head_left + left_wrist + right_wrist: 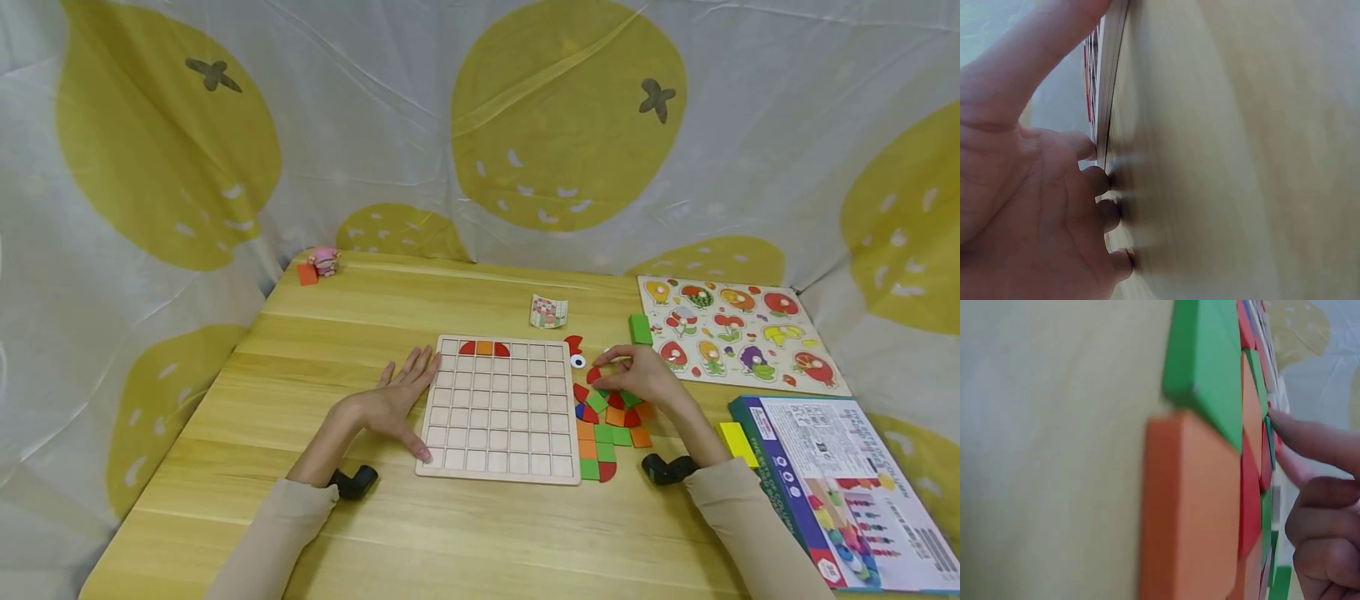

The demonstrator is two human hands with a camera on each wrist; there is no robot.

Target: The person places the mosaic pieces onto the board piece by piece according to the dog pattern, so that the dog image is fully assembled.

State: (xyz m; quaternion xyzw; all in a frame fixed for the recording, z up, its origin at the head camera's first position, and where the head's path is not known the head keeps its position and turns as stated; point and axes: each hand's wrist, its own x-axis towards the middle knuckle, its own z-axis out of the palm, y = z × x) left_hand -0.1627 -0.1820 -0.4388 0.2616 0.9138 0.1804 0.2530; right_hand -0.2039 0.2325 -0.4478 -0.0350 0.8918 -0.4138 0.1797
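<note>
A wooden grid board (498, 477) lies on the table. Its top row holds a red quarter-round tile (467, 348), an orange square tile (485, 347) and another red quarter-round. My left hand (393, 408) is spread at the board's left side, thumb on the lower left corner and fingertips by the upper left edge. Over the loose tiles right of the board, my right hand (637, 373) pinches a red quarter-round tile (594, 375) between thumb and index finger. In the right wrist view its other fingers (1325, 525) are curled, beside the tiles.
Loose green, orange and red tiles (603, 433) crowd the board's right edge, near a round eye piece (577, 362). A small pattern card (549, 312) lies behind the board. Farther right are a fruit puzzle board (738, 333) and a box (847, 492). A pink figurine (324, 261) stands far left.
</note>
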